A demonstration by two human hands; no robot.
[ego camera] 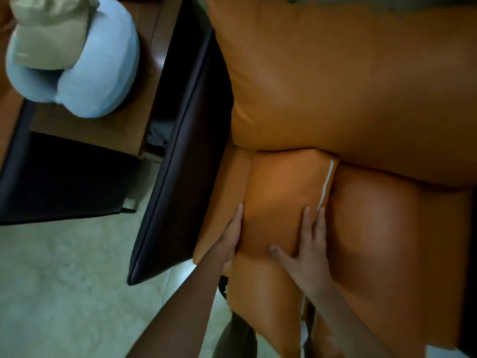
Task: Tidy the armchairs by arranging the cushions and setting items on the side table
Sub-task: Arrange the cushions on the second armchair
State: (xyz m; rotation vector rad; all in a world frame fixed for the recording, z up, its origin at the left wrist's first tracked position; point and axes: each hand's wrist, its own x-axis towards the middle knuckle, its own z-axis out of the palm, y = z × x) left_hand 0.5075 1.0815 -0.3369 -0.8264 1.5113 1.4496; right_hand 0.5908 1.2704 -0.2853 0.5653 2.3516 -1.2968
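A small orange cushion (pixel 281 195) with a white zip line lies on the orange seat (pixel 382 228) of the armchair, below the big orange back cushion (pixel 348 73). My left hand (pixel 231 236) grips the small cushion's left edge. My right hand (pixel 307 244) presses flat on its right part, fingers spread, thumb dug into the leather. At upper left, a wooden side table (pixel 103 125) carries a light blue neck pillow (pixel 103 68) with a beige cap (pixel 49 32) on top.
The armchair's dark brown arm panel (pixel 180 164) stands between the seat and the side table. A second dark chair arm (pixel 59 179) lies at the left. Pale tiled floor (pixel 64 280) spreads below.
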